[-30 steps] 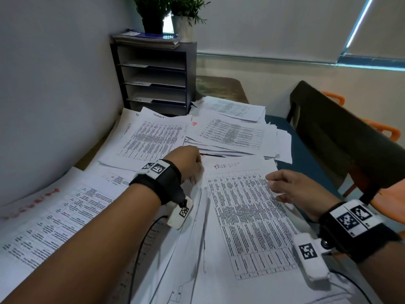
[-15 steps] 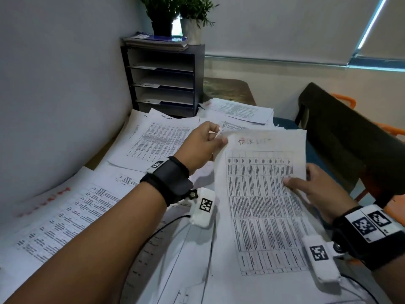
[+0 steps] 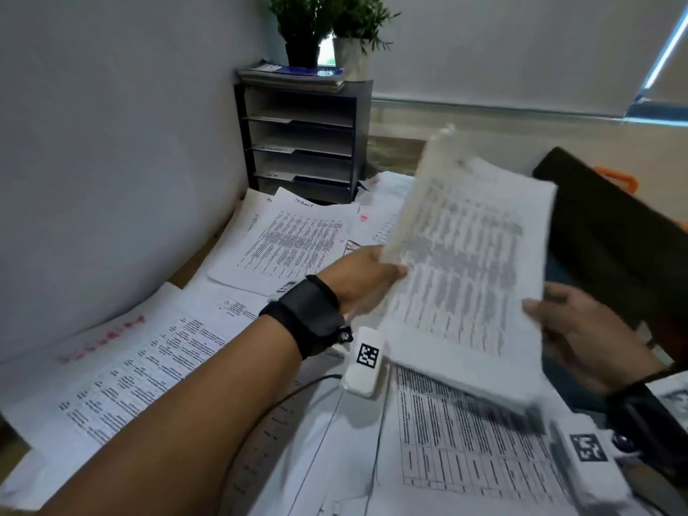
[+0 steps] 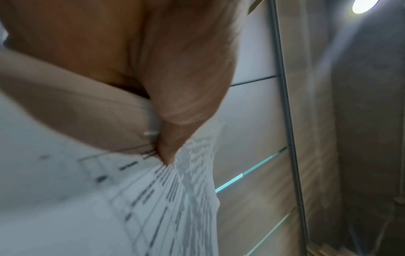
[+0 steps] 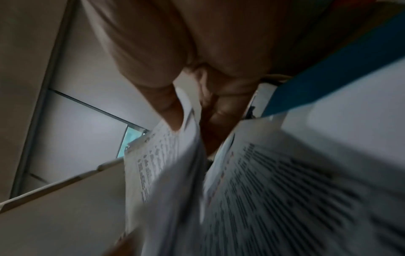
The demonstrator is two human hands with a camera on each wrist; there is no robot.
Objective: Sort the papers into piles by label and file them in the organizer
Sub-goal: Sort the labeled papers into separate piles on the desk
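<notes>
A thin stack of printed sheets (image 3: 465, 270) is lifted above the table, tilted and blurred. My left hand (image 3: 368, 277) pinches its left edge; the left wrist view shows the thumb pressed on the printed paper (image 4: 166, 199). My right hand (image 3: 573, 329) grips its right edge, thumb on top, with the sheet (image 5: 162, 169) between thumb and fingers. Further printed papers (image 3: 294, 243) cover the table in loose piles. The dark organizer (image 3: 301, 143) with several shelves stands at the back against the wall.
Two potted plants (image 3: 327, 27) and a flat stack of booklets (image 3: 294, 74) sit on top of the organizer. A dark chair back (image 3: 614, 225) stands at the right. The grey wall (image 3: 111, 143) borders the table on the left.
The stack lay flat on the table a second ago. Both hands took its edges and raised it, tilting it up and to the right.
</notes>
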